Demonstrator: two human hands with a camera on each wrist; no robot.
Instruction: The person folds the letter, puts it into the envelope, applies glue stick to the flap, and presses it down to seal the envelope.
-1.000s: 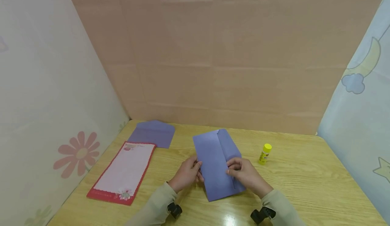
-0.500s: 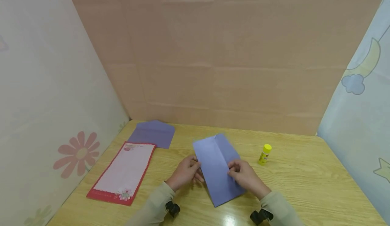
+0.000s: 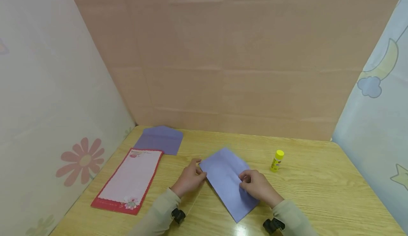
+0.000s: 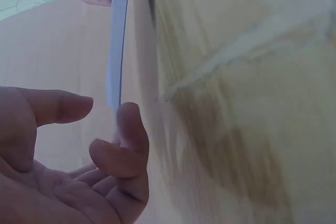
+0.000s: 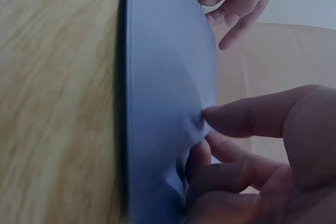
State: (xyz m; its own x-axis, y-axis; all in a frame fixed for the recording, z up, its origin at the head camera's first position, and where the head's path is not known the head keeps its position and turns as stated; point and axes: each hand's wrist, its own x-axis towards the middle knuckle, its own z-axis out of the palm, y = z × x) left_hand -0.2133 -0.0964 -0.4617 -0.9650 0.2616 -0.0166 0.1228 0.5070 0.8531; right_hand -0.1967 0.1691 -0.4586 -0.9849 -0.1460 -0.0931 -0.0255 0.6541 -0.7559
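Note:
A purple envelope (image 3: 223,179) is held at a slant above the table in the head view, its near corner pointing down toward me. My right hand (image 3: 257,185) pinches its right edge; in the right wrist view the thumb (image 5: 231,118) dents the paper while the other fingers curl at the edge. At the envelope's left corner is my left hand (image 3: 190,179). The left wrist view has its thumb (image 4: 65,107) apart from the paper and its fingertips (image 4: 128,121) touching or very near the edge. The envelope's underside is hidden.
A yellow glue stick (image 3: 277,161) stands right of the hands on the wooden table (image 3: 325,193). To the left lies a red-bordered sheet (image 3: 130,181) with a pale middle, and behind it another purple envelope (image 3: 160,140). Decorated panels rise around the table.
The envelope has turned anticlockwise, its near corner swinging right and toward me. Its flap fold shows less clearly. My left hand has shifted slightly left, its thumb now off the paper; the right keeps its pinch.

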